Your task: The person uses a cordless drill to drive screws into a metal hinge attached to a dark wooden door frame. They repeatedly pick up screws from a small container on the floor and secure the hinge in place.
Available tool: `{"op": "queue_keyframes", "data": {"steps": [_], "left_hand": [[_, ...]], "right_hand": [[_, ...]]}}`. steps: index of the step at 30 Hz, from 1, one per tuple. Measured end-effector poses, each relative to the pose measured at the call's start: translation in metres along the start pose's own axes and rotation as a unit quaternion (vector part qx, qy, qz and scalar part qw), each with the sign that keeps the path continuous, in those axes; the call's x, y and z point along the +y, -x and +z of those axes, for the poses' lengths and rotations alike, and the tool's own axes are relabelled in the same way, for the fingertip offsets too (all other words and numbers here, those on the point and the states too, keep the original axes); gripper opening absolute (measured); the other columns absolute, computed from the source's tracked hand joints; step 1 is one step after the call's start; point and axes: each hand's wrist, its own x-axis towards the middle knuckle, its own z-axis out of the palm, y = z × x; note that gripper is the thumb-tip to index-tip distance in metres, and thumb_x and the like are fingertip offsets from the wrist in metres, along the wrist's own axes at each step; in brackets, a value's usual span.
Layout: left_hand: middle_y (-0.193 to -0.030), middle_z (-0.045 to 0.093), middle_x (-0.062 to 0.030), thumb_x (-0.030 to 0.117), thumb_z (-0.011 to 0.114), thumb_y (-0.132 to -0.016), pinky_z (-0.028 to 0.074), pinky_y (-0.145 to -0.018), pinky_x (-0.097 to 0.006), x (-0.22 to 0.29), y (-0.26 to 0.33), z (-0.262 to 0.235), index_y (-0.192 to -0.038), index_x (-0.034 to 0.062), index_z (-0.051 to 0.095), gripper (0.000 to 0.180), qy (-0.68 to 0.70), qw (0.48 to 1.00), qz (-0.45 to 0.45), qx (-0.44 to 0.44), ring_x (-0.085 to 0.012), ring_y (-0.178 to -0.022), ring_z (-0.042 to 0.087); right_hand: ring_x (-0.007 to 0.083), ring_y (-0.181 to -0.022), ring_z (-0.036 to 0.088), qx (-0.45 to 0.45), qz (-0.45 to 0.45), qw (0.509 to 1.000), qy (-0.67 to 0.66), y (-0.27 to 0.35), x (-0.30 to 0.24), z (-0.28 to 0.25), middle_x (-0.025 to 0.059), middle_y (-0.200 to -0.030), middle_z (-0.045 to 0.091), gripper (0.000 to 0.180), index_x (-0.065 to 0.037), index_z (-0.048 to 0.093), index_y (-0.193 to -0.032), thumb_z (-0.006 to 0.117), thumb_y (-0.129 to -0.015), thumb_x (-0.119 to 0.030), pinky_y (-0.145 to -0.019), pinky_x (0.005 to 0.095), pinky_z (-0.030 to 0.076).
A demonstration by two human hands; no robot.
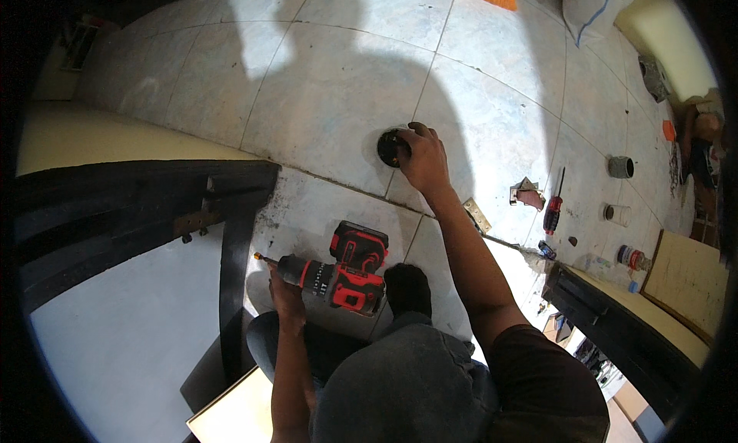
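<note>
A red and black cordless drill (338,281) is on its side in front of my left knee, its battery pointing away from me and an orange-tipped bit at its left end. My left hand (286,295) is closed at the drill's chuck, its fingers partly hidden behind it. Out ahead on the tiles, a small black round container (390,148) has its open top showing, with small bits inside too dark to name. My right hand (423,160) reaches to its right side, thumb and fingers bent at the rim.
A dark door frame (231,289) stands at left, another dark frame piece (607,320) at right. Right of my arm lie a hinge (477,215), a red-handled screwdriver (553,212), torn scraps (527,194), a grey cup (619,167) and a clear cup (616,214). A person sits far right.
</note>
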Motion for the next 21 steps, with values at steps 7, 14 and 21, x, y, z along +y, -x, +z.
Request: {"op": "queue_keyframes", "data": {"steps": [7, 14, 21], "left_hand": [[-0.123, 0.06, -0.0069, 0.055, 0.041, -0.104, 0.043, -0.103, -0.042, 0.002, -0.001, 0.002, -0.132, 0.0067, 0.053, 0.058, 0.059, 0.998, -0.02, 0.014, -0.0211, -0.116, 0.058], [-0.119, 0.062, -0.0064, 0.055, 0.042, -0.104, 0.044, -0.1, -0.038, -0.001, 0.0, -0.001, -0.13, 0.0045, 0.056, 0.058, 0.006, 1.0, 0.006, 0.001, -0.0202, -0.114, 0.058], [-0.119, 0.062, -0.0064, 0.056, 0.044, -0.103, 0.045, -0.099, -0.038, -0.004, -0.004, -0.004, -0.128, 0.0042, 0.058, 0.059, 0.047, 0.999, -0.028, 0.004, -0.0196, -0.113, 0.058]], "right_hand": [[0.0411, -0.119, 0.058, -0.046, -0.045, 0.998, -0.02, -0.012, 0.001, -0.005, 0.0222, -0.13, 0.061, 0.036, -0.005, 0.072, -0.111, 0.058, -0.078, 0.0, -0.104, 0.046, 0.046], [0.0399, -0.121, 0.058, -0.06, -0.045, 0.997, -0.021, -0.02, 0.007, -0.02, 0.0225, -0.133, 0.059, 0.033, -0.005, 0.072, -0.11, 0.059, -0.08, -0.001, -0.104, 0.045, 0.046], [0.0357, -0.119, 0.058, -0.089, -0.098, 0.982, 0.137, -0.018, 0.0, -0.01, 0.0194, -0.128, 0.062, 0.03, -0.002, 0.07, -0.11, 0.054, -0.086, -0.011, -0.101, 0.0448, 0.048]]}}
